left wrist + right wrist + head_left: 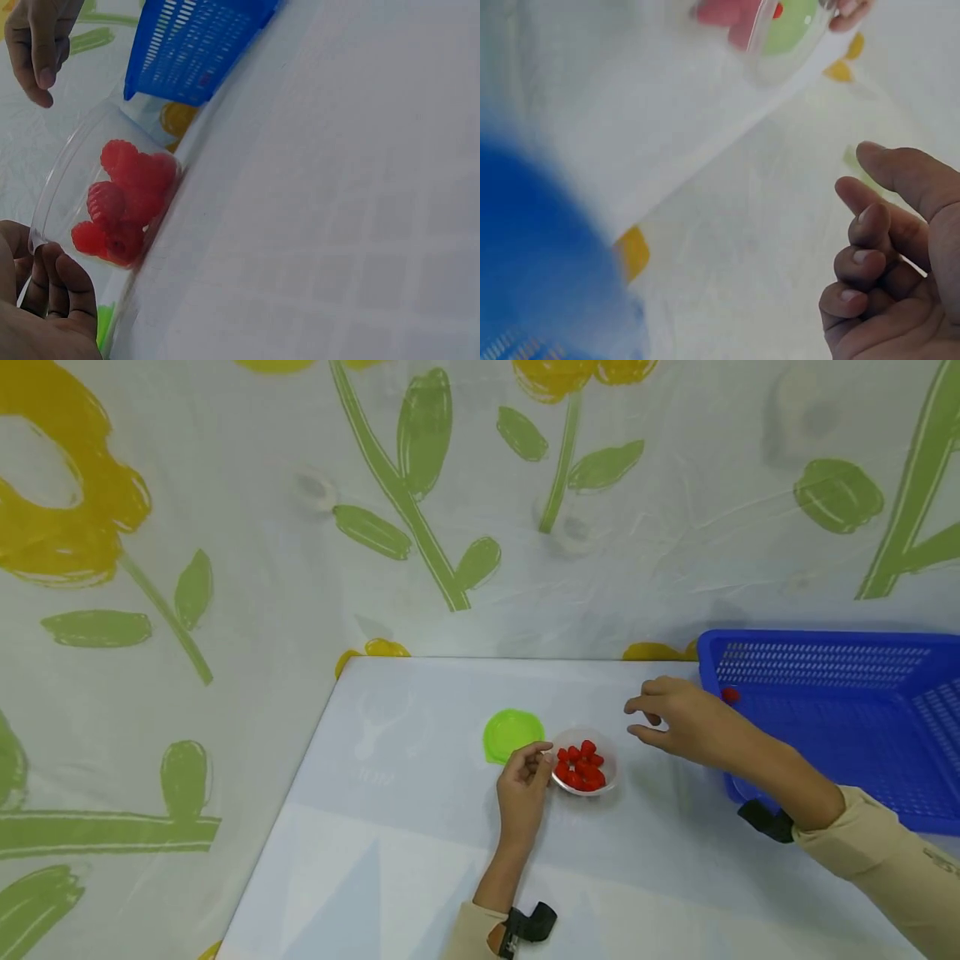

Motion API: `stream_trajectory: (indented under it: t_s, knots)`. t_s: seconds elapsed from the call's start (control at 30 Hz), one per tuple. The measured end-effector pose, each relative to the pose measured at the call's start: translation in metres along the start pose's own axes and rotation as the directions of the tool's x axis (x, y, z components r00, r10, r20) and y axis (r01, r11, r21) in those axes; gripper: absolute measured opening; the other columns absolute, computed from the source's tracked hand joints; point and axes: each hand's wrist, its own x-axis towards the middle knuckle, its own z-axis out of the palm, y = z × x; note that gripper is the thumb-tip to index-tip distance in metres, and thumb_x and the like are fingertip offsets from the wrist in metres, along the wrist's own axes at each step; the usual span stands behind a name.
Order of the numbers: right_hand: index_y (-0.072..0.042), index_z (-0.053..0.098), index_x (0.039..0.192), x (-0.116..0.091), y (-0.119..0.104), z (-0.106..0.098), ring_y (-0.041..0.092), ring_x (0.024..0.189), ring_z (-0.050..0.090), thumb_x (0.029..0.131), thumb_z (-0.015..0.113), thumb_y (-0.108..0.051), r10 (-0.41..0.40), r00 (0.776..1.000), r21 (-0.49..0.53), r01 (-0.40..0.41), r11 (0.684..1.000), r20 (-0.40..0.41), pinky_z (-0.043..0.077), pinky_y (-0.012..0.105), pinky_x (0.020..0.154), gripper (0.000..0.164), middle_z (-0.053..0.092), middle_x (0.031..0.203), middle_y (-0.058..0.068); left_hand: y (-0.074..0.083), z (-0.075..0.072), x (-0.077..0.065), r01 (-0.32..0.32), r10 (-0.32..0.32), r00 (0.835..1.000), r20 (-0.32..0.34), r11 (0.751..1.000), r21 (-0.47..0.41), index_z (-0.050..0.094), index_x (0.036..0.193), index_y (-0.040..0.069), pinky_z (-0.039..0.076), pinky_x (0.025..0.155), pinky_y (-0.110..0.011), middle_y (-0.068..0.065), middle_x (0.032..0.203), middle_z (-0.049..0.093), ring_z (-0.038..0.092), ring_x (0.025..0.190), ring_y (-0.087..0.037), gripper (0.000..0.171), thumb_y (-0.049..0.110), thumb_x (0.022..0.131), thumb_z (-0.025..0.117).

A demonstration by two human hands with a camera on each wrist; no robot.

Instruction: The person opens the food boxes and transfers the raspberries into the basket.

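Note:
A clear plastic tub (613,765) stands on the white table, with several red raspberries (581,767) inside. My left hand (521,793) pinches the tub's rim between thumb and fingers; the left wrist view shows this grip on the clear wall (64,176). To the right, my right hand (686,718) is in the air between tub and basket. Its fingers are loosely bent, and nothing is between thumb and forefinger in the right wrist view. Just left of the tub lies a round bright green lid (513,735).
A blue perforated basket (825,718) stands at the right side of the table, under my right forearm. One red raspberry (730,694) lies inside near its left wall. Behind the table (360,760) hangs a flower-printed sheet (247,527).

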Motion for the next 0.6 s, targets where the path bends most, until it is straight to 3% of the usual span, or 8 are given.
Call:
stream_trajectory:
  t_s: [0.27, 0.6]
  knots:
    - [-0.011, 0.071, 0.098, 0.014, -0.012, 0.027, 0.009, 0.070, 0.049, 0.074, 0.077, -0.023, -0.119, 0.993, -0.045, 0.120, 0.992, 0.022, 0.046, 0.019, 0.059, 0.027, 0.054, 0.076, -0.003, 0.001, -0.001, 0.000, -0.012, 0.012, 1.000, 0.007, 1.000, -0.016, 0.061, 0.110, -0.001, 0.053, 0.062, -0.035, -0.018, 0.092, 0.057, 0.055, 0.076, -0.018, 0.022, 0.007, 0.090, 0.058]
    - [-0.009, 0.072, 0.094, 0.023, -0.008, 0.055, 0.013, 0.072, 0.048, 0.069, 0.080, -0.017, -0.210, 0.977, -0.072, 0.212, 0.975, 0.033, 0.045, 0.024, 0.062, 0.027, 0.056, 0.078, 0.001, 0.000, -0.002, 0.002, -0.004, 0.004, 1.000, 0.008, 1.000, -0.010, 0.061, 0.111, 0.001, 0.052, 0.060, -0.030, -0.017, 0.091, 0.057, 0.055, 0.073, -0.018, 0.022, 0.008, 0.090, 0.058]
